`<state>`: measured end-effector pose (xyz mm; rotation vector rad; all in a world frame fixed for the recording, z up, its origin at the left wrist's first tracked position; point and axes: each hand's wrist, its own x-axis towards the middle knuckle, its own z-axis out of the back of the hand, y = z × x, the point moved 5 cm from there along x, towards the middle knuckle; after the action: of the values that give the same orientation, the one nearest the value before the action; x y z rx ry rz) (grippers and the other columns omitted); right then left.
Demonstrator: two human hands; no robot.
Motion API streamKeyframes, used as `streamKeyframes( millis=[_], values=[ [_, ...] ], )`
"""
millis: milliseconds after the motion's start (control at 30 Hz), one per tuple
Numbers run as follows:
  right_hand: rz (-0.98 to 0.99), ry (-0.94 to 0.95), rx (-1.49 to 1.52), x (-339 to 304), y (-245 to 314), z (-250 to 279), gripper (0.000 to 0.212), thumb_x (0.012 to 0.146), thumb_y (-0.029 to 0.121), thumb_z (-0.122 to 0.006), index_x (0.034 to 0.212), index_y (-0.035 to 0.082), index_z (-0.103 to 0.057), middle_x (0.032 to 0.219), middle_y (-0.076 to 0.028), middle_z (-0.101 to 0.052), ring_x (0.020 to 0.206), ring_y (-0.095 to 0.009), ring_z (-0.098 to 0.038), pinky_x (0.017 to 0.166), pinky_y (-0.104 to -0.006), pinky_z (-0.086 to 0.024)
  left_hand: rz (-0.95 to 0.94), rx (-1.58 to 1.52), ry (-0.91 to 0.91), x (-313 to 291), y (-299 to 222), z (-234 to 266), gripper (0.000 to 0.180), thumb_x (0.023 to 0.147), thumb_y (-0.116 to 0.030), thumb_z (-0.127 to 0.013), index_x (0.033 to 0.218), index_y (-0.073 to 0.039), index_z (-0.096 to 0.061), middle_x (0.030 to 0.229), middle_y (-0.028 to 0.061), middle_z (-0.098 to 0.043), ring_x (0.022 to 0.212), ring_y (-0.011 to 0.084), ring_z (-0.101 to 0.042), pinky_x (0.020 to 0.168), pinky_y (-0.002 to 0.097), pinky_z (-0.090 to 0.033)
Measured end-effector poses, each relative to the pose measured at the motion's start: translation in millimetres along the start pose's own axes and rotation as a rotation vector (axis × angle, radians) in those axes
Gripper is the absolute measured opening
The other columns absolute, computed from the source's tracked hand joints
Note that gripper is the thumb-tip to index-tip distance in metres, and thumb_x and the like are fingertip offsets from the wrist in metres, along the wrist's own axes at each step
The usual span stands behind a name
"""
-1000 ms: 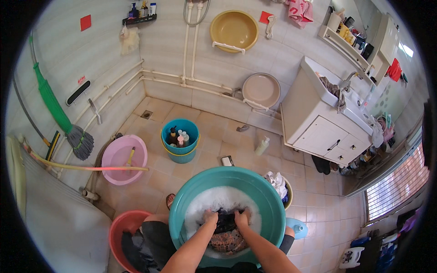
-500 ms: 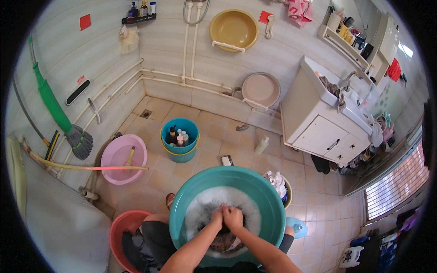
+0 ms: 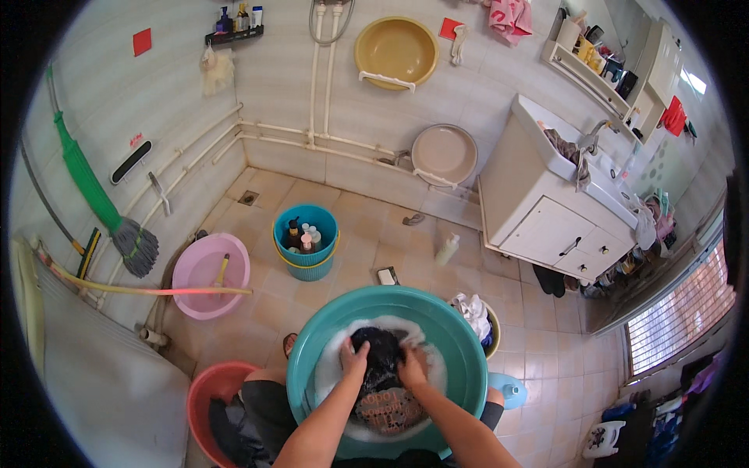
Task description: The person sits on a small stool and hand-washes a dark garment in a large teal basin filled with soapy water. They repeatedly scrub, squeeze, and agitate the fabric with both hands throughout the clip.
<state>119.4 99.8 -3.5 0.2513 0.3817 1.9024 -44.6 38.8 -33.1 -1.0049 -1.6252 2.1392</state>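
A wet black garment [image 3: 380,352] is bunched up in white suds [image 3: 331,355] inside a large teal basin [image 3: 303,327] in front of me. My left hand [image 3: 355,361] grips its left side. On the other side my right hand [image 3: 412,366] holds it, thumb toward the middle and fingers partly hidden by cloth and foam. Just below the hands a brown, patterned surface with pinkish print [image 3: 386,405] shows through the water; whether it belongs to the garment I cannot tell.
A red tub with dark clothes [image 3: 204,390] stands at left, a pink basin holding a brush [image 3: 187,269] beyond it. Farther off is a blue bucket of bottles [image 3: 307,267]. White laundry [image 3: 472,313] fills a container at right, near a light-blue jug [image 3: 509,390]. A soap box [image 3: 387,276] lies ahead.
My hands were pressed together over the middle of the basin. They have moved apart, and the black garment now shows spread between them, raised above the suds.
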Motion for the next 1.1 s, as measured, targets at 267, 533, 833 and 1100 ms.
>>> streamKeyframes(
  millis=[267, 533, 833, 1100],
  values=[
    [0.096, 0.087, 0.112, 4, -5, -16, 0.035, 0.061, 0.016, -0.067, 0.09, 0.001, -0.057, 0.087, -0.019, -0.057, 0.084, -0.033, -0.054, 0.072, -0.0413, -0.043, 0.466, 0.105, -0.007, -13, 13, 5, 0.069, 0.07, -0.031, -0.066, 0.12, 0.007, -0.037, 0.116, 0.0215, -0.046, 0.104, 0.0343, -0.046, 0.085, 0.0407, -0.04],
    [-0.682, -0.135, 1.075, 9, -27, 36, 0.036, 0.065, 0.007, -0.057, 0.098, -0.001, -0.047, 0.094, -0.013, -0.05, 0.084, -0.019, -0.048, 0.073, -0.031, -0.04, 0.295, 0.063, -0.107, -20, -21, 21, 0.061, 0.068, -0.035, -0.067, 0.108, 0.007, -0.048, 0.112, 0.0203, -0.049, 0.101, 0.0329, -0.048, 0.08, 0.0405, -0.039],
    [0.311, 0.372, -0.204, -15, 34, -22, 0.053, 0.072, 0.019, -0.06, 0.12, 0.01, -0.041, 0.132, -0.015, -0.024, 0.121, -0.032, -0.024, 0.093, -0.0404, -0.033, 0.413, 0.394, 0.042, -2, 31, 16, 0.056, 0.075, -0.026, -0.056, 0.12, 0.002, -0.039, 0.124, 0.0199, -0.039, 0.113, 0.0335, -0.04, 0.095, 0.0399, -0.032],
    [0.08, 0.249, 0.148, 7, 6, -21, 0.05, 0.063, 0.016, -0.065, 0.109, 0.006, -0.048, 0.102, -0.014, -0.054, 0.095, -0.031, -0.05, 0.079, -0.038, -0.042, 0.394, 0.178, -0.029, 0, 46, 12, 0.052, 0.075, -0.017, -0.053, 0.122, -0.001, -0.038, 0.127, 0.0174, -0.035, 0.116, 0.0314, -0.035, 0.096, 0.0376, -0.029]
  ],
)
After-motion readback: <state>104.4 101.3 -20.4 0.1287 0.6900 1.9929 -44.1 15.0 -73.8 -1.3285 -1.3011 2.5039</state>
